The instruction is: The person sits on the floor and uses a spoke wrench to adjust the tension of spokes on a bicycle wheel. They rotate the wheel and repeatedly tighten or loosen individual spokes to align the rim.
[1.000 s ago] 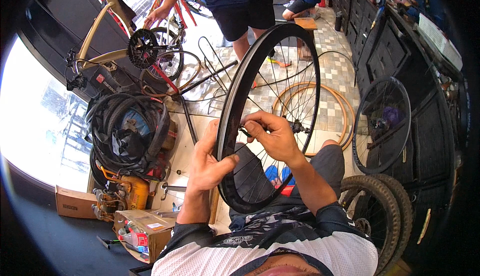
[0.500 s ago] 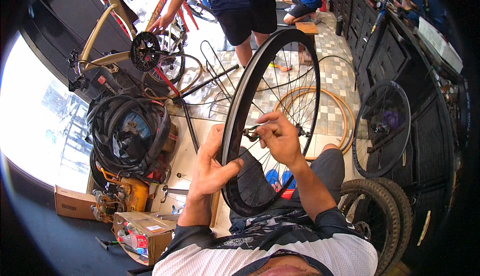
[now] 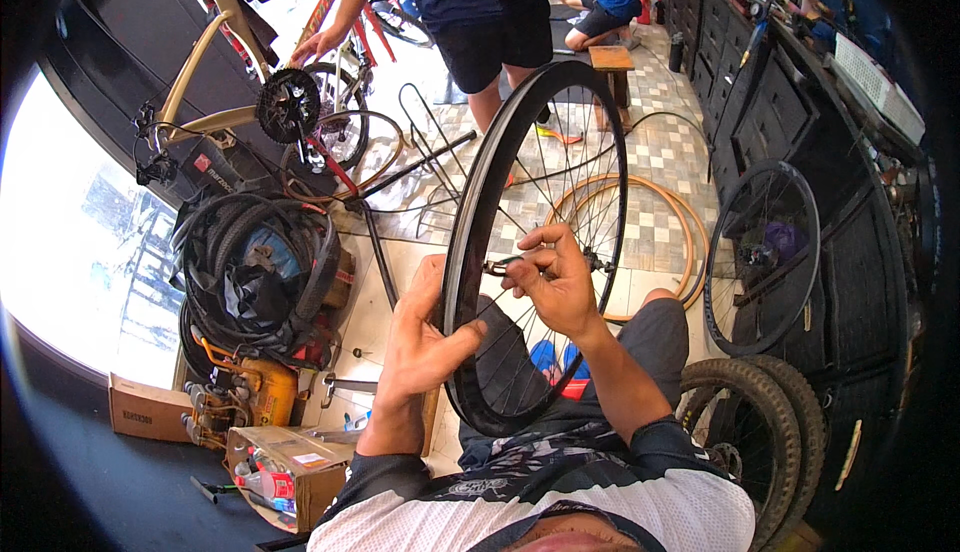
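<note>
A black bicycle wheel (image 3: 463,242) without a tyre stands upright between my knees, its deep rim tilted and its spokes running to the hub (image 3: 592,261). My left hand (image 3: 420,337) is wrapped round the near left side of the rim, thumb on the inner face. Inside the wheel, my right hand (image 3: 553,277) pinches a small dark spoke wrench (image 3: 500,267) between thumb and fingers. The wrench sits at a spoke's end close to the rim; its exact fit there is too small to make out.
Two tan tyres (image 3: 690,242) lie on the floor beyond the wheel. Another wheel (image 3: 762,257) leans against black drawers (image 3: 780,127); knobby tyres (image 3: 790,432) stand at right. Left are bundled tyres (image 3: 225,282), a yellow compressor (image 3: 268,387) and a cardboard box (image 3: 310,457). A person (image 3: 470,12) stands ahead.
The wheel's top and far side have shifted slightly left. My right fingers have turned a little with the spoke wrench, while my left hand keeps its hold on the rim.
</note>
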`<state>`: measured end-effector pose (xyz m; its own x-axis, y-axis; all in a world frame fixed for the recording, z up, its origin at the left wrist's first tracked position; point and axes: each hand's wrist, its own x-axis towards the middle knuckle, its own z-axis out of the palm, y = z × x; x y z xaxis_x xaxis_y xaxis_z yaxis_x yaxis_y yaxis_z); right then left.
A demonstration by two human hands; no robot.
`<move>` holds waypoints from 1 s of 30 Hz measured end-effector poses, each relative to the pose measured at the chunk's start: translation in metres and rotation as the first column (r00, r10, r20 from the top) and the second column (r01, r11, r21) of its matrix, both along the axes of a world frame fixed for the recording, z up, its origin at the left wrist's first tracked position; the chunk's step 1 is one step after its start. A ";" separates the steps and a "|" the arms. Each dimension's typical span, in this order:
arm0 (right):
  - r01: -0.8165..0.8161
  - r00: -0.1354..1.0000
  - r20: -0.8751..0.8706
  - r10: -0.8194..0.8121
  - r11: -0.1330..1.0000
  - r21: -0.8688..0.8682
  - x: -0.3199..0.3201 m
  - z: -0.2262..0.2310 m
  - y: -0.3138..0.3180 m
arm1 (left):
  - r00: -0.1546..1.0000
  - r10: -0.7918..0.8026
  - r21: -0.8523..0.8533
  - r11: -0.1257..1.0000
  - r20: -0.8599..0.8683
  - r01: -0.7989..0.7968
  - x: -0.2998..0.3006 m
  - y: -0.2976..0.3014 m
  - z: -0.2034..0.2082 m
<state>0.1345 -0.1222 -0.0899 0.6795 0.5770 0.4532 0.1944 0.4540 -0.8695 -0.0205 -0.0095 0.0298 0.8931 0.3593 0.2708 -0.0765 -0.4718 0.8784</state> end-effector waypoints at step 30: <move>0.182 0.972 0.156 -0.177 0.983 -0.021 -0.010 0.023 0.008 | 0.997 -0.008 -0.245 0.969 0.074 0.026 -0.021 -0.005 -0.030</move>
